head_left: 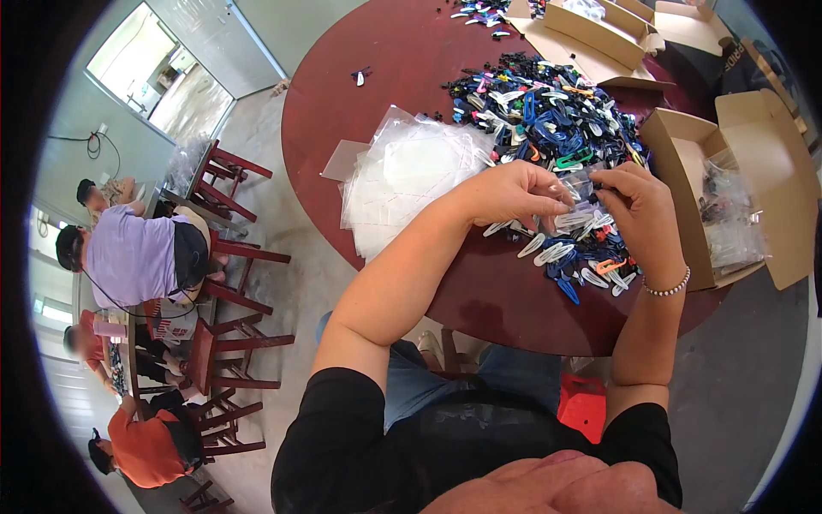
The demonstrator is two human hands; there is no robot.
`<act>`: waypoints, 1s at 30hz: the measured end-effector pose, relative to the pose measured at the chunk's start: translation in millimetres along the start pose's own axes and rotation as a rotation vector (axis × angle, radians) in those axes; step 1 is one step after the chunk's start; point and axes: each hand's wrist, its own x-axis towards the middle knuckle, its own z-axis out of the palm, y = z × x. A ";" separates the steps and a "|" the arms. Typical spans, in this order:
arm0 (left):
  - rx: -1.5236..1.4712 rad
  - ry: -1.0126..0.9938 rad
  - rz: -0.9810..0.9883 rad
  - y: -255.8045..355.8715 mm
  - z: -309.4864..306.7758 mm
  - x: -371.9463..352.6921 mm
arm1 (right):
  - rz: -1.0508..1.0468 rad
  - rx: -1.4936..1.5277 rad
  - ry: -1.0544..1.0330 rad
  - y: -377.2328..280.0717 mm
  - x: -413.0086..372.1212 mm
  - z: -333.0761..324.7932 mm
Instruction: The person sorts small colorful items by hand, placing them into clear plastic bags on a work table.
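Over the front of a large pile of snap hair clips [548,120], my two hands face each other with a small clear plastic bag [580,183] between them. My left hand [524,195] pinches the bag's left side with thumb and fingers. On the other side, my right hand [638,204], with a beaded bracelet at the wrist, has its fingers closed on the bag's right edge. What lies inside the bag is hard to make out. A fanned stack of clear plastic bags [411,176] lies left of the pile, near my left forearm.
An open cardboard box [681,141] holding filled clear bags stands at the right of the round red table [330,111]. More open cartons [599,30] are at the back. Several people sit at another table on the left, among wooden stools [235,343].
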 end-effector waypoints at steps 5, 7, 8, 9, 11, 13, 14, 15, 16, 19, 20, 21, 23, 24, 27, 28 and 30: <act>-0.006 0.009 0.000 0.1 -0.2 -0.2 | -0.063 -0.036 -0.010 5.2 -1.2 4.6; -0.003 0.012 0.003 -0.3 -0.5 -0.6 | 0.190 0.128 -0.173 0.0 -1.2 1.3; -0.002 0.008 0.007 -0.9 -0.8 -0.3 | 0.191 0.128 -0.174 -3.0 -0.5 -0.2; 0.000 0.004 0.011 -1.5 -1.1 0.0 | 0.248 0.205 -0.193 -6.3 0.2 -1.6; -0.003 0.004 0.012 -2.4 -1.4 0.6 | 0.304 0.281 -0.212 -7.2 0.7 -1.8; -0.006 0.005 0.013 -2.3 -1.3 0.5 | 0.355 0.348 -0.217 -3.8 1.2 -0.9; -0.007 0.016 0.009 -2.2 -1.4 0.3 | 0.354 0.347 -0.218 -2.3 1.1 -0.8; -0.009 0.027 0.005 -2.2 -1.5 -0.2 | 0.324 0.319 -0.238 -0.9 1.1 -0.6; -0.009 0.028 0.006 -1.5 -1.3 -0.7 | 0.294 0.290 -0.258 0.0 1.1 -0.1; -0.007 0.035 0.004 0.2 -0.7 -1.6 | 0.300 0.327 -0.258 1.1 1.8 2.0; -0.020 0.036 0.002 0.0 -1.1 -1.4 | 0.300 0.327 -0.258 1.0 2.7 1.7; -0.034 0.036 -0.001 -0.4 -1.6 -1.2 | 0.359 0.370 -0.246 1.0 3.8 1.2; -0.023 0.033 0.002 -1.8 -2.6 -0.4 | 0.417 0.413 -0.234 1.5 4.4 1.2; -0.010 0.030 0.004 -2.0 -2.8 -0.3 | 0.392 0.410 -0.231 2.3 3.7 2.3; -0.004 0.024 0.005 0.2 -2.7 -1.4 | 0.301 0.320 -0.208 8.3 0.7 7.8; -0.004 0.025 0.005 -0.2 -2.8 -1.3 | 0.238 0.235 -0.187 10.0 -0.3 9.5; 0.001 0.031 0.006 -1.5 -3.0 -0.4 | 0.224 0.201 -0.159 9.3 -0.1 11.6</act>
